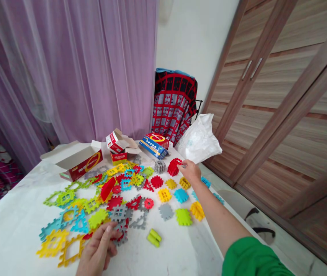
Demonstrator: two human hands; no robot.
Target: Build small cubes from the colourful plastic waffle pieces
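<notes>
My right hand (191, 171) reaches across to the far right part of the table. Its fingers are closed at the edge of a stack of red interlocking plastic tiles (174, 167). Near the front, my left hand (98, 247) hovers with fingers loosely bent and apart, and no held piece shows. Its fingertips are beside grey window tiles (119, 212) and red pieces partly hidden behind them. A stack of grey tiles (160, 166) stands left of the red stack. Single tiles lie nearer me, including a blue one (181, 195), a grey one (166, 212) and a lime one (183, 217).
A mixed heap of plastic tiles (66, 197) spreads over the table's left half. Open cartons (80, 165) and a blue box (153, 147) stand at the back. A white plastic bag (200, 140) sits by the right edge. Two lime sticks (154, 237) lie in front.
</notes>
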